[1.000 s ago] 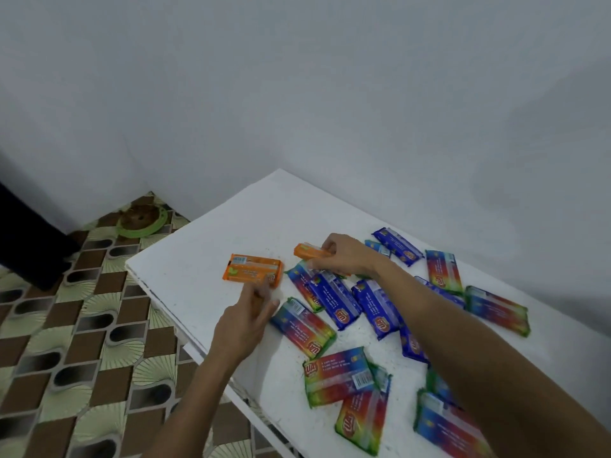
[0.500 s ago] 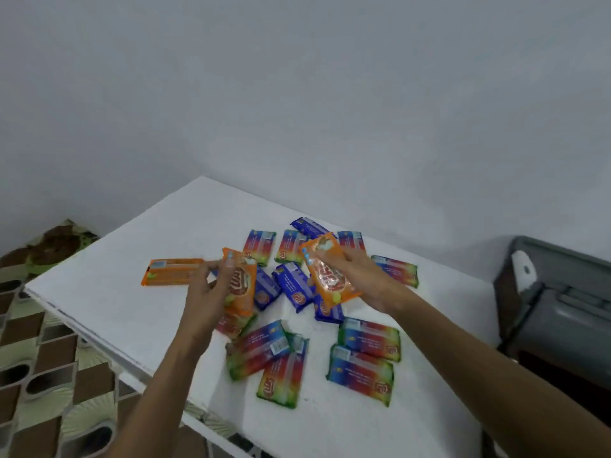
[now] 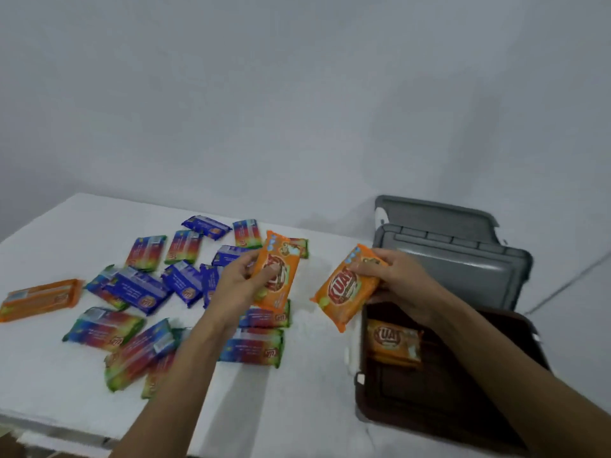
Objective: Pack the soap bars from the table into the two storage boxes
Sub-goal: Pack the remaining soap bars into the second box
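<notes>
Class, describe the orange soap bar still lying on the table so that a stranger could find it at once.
Start at the white table and go to its far left edge, away from the brown box. There the orange bar lies flat, apart from the blue and rainbow bars. It is the only orange bar not in a hand or the box.

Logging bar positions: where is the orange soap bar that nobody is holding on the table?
In the head view, the loose orange bar lies flat at the white table's far left edge, beside the blue bars.
</notes>
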